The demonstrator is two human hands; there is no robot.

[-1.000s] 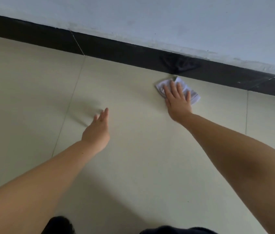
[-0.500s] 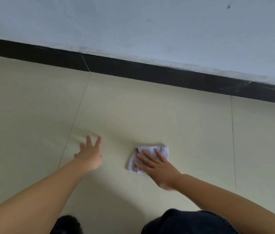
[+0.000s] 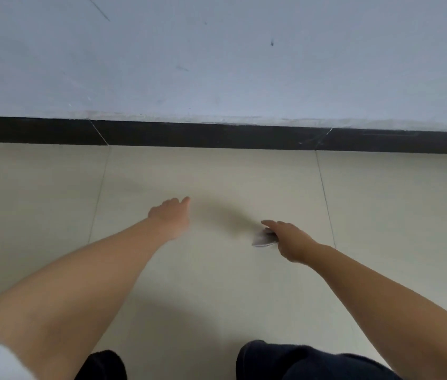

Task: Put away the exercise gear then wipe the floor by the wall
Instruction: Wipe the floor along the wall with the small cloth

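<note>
A small pale folded cloth (image 3: 264, 239) lies on the cream tiled floor (image 3: 217, 270), well short of the black skirting strip (image 3: 217, 135) at the floor's far edge. The right hand (image 3: 289, 241) rests on it, fingers straight and close together, covering most of it. The left hand (image 3: 171, 215) reaches over bare tile nearby; blur hides its fingers, so their spread cannot be told. Above stands a scuffed grey-white wall (image 3: 217, 64).

A right hand (image 3: 292, 241) rests on a small white cloth (image 3: 264, 239) on the cream tiled floor (image 3: 217, 270); the left hand (image 3: 170, 215) reaches forward, fingers loose. A black skirting board (image 3: 217, 135) lines the pale wall (image 3: 217, 64) beyond.
</note>
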